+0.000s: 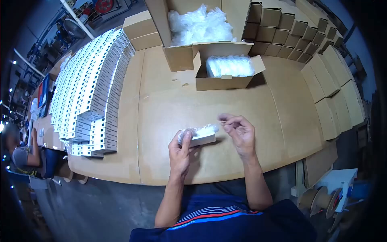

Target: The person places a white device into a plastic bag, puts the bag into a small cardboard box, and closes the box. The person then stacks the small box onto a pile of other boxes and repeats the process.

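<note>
Over the front middle of the table (209, 107), my left hand (179, 155) is closed around a small white box (202, 139). Crumpled clear plastic wrap (200, 130) lies along the top of this box, under my left thumb. My right hand (240, 133) hovers just right of the box, apart from it. Its fingers are loosely bent and nothing shows between them; one fingertip is blurred. Beyond both hands stands an open brown carton (223, 84) with a row of clear plastic-wrapped items (230, 66) inside.
Many white boxes (92, 94) are stacked at the left. A large open carton (178, 59) at the back holds clear plastic bags (201, 25). Brown cartons (278, 32) line the back right, with more cartons (330, 88) along the right edge. A person (30, 155) sits at far left.
</note>
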A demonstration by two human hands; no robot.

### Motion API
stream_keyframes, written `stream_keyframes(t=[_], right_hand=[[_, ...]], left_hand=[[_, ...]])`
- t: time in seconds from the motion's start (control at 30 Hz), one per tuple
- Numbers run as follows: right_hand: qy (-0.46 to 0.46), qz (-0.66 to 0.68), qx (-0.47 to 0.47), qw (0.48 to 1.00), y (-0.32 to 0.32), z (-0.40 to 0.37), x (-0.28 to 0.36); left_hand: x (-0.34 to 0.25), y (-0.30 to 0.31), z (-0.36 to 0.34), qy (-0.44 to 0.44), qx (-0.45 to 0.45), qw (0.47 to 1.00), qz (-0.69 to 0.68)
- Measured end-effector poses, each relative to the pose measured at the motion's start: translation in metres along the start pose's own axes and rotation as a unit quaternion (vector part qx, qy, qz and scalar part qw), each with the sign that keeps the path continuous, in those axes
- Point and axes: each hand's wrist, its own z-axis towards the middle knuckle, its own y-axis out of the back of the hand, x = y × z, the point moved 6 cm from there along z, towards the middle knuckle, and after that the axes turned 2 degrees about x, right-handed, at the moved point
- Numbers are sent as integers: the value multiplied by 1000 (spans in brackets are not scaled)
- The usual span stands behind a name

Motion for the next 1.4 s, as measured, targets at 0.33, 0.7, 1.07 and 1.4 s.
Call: stream_keyframes(t=[0.33,0.7,1.07,1.4], right_hand=[[-11,-264,184,947,-32,0,8],[-5,-268,183,946,-27,4,11],[177,-470,301,810,-37,36,66],[301,-417,-120,849,-29,117,57]], left_hand=[[3,-2,2,-10,-2,1000,-17],[-29,-11,-2,-122,145,959,211],[-41,-25,35,-50,189,961,195],[-47,-54,131,-263,98,816,505]])
